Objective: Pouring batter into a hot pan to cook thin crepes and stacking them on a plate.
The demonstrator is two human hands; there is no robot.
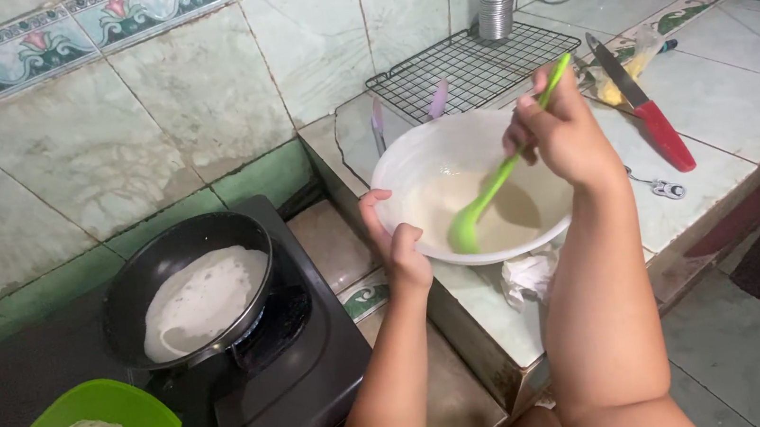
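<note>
Stirring batter: right hand (pixel 561 131) closed around green ladle (pixel 492 193), scoop dipped in white bowl (pixel 413 167); left hand (pixel 397 240) gripping bowl's near rim. Left of bowl, black pan (pixel 170 252) holding thin crepe, probably still cooking. Next: scooping batter without spilling.

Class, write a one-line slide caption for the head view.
Right hand dips green ladle into batter bowl; left hand steadies rim.
</note>
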